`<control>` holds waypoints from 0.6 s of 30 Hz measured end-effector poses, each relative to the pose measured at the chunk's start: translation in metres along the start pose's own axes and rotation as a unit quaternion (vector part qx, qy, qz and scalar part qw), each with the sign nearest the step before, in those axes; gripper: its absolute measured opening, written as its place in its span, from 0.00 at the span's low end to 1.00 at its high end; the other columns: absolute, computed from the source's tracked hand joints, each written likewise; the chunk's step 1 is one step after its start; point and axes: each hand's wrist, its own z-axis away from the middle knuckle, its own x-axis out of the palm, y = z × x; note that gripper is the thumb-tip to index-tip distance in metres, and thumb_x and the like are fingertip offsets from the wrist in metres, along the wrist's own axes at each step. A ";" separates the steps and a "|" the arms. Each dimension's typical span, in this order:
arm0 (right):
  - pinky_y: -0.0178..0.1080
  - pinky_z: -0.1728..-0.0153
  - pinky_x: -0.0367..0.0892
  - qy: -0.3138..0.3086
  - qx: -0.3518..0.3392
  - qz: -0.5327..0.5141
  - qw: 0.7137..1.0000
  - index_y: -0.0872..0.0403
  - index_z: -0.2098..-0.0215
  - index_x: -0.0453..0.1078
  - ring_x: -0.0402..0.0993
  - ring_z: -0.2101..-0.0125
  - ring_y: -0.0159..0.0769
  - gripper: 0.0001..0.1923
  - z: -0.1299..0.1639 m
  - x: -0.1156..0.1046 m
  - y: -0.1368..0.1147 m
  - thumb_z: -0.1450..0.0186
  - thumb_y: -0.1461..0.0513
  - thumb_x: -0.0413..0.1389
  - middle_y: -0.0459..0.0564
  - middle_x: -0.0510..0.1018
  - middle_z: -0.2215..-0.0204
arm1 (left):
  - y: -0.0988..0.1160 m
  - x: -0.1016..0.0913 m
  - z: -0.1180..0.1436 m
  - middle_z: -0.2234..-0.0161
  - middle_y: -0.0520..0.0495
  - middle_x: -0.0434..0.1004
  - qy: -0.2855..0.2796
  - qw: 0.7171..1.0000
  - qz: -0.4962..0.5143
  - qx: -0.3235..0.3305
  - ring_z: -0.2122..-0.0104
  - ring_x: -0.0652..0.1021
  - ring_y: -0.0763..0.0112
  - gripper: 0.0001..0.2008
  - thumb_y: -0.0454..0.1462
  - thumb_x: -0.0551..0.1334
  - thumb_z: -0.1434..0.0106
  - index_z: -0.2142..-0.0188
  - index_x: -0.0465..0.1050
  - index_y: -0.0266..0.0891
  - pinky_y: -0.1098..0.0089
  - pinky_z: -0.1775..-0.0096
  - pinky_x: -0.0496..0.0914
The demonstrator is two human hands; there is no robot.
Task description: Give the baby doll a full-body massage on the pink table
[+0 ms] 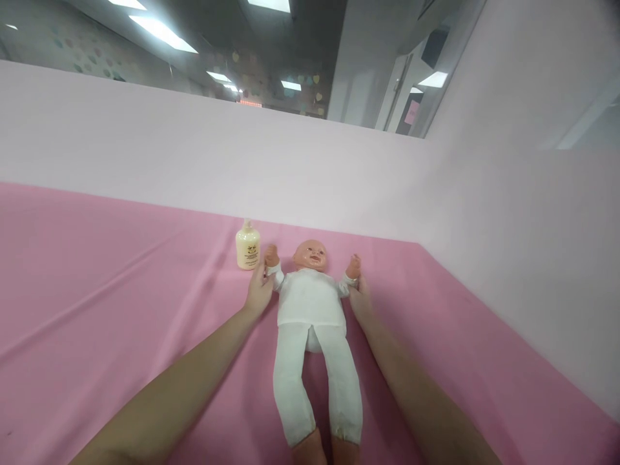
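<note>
A baby doll (312, 303) in a white top and white trousers lies on its back on the pink cloth, head away from me, arms raised. My left hand (259, 290) grips the doll's arm by the white cuff on the left side. On the other side, my right hand (361, 298) holds the doll's other arm at the cuff. A small cream bottle (248, 247) with a printed label stands upright just beyond my left hand, beside the doll's raised fist.
The pink cloth (97, 290) covers the whole surface. A pale pink partition (194, 155) rises behind it and along the right side (533, 226), meeting in a corner. Ceiling lights and a room show above the partition.
</note>
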 end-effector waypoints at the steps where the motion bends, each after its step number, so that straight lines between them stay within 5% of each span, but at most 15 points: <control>1: 0.50 0.37 0.57 -0.026 -0.003 0.022 0.999 0.43 0.35 0.59 0.63 0.38 0.41 0.34 0.001 0.002 -0.002 0.39 0.64 0.51 0.45 0.66 0.36 | 0.000 0.003 0.001 0.44 0.45 0.71 -0.043 0.998 -0.035 0.029 0.45 0.71 0.61 0.27 0.35 0.56 0.35 0.37 0.62 0.49 0.56 0.43 0.66; 4: 0.51 0.36 0.56 -0.094 -0.048 0.098 0.990 0.45 0.44 0.71 0.67 0.42 0.41 0.27 0.005 0.005 -0.002 0.40 0.67 0.49 0.46 0.74 0.44 | -0.002 0.010 0.004 0.43 0.44 0.70 -0.157 0.975 -0.123 0.093 0.42 0.69 0.61 0.25 0.31 0.53 0.36 0.41 0.69 0.47 0.54 0.38 0.60; 6: 0.51 0.37 0.57 -0.110 -0.079 0.137 0.981 0.44 0.45 0.72 0.67 0.43 0.41 0.29 0.006 0.007 0.000 0.41 0.69 0.47 0.46 0.74 0.45 | -0.004 0.013 0.004 0.43 0.44 0.69 -0.177 0.967 -0.147 0.111 0.42 0.69 0.61 0.27 0.28 0.51 0.37 0.40 0.69 0.47 0.53 0.37 0.59; 13: 0.52 0.36 0.56 -0.101 -0.065 0.117 0.986 0.44 0.46 0.73 0.67 0.44 0.41 0.29 0.006 0.008 -0.005 0.42 0.68 0.48 0.45 0.75 0.46 | -0.004 0.013 0.003 0.44 0.45 0.71 -0.155 0.976 -0.112 0.102 0.43 0.70 0.59 0.28 0.27 0.54 0.39 0.42 0.71 0.49 0.52 0.37 0.60; 18: 0.53 0.35 0.55 -0.056 0.019 0.030 0.998 0.45 0.42 0.69 0.68 0.42 0.42 0.27 0.006 0.008 -0.012 0.41 0.64 0.54 0.46 0.74 0.44 | 0.004 0.010 0.003 0.44 0.45 0.71 -0.103 0.993 -0.039 0.048 0.42 0.69 0.58 0.25 0.31 0.59 0.39 0.43 0.70 0.47 0.52 0.37 0.58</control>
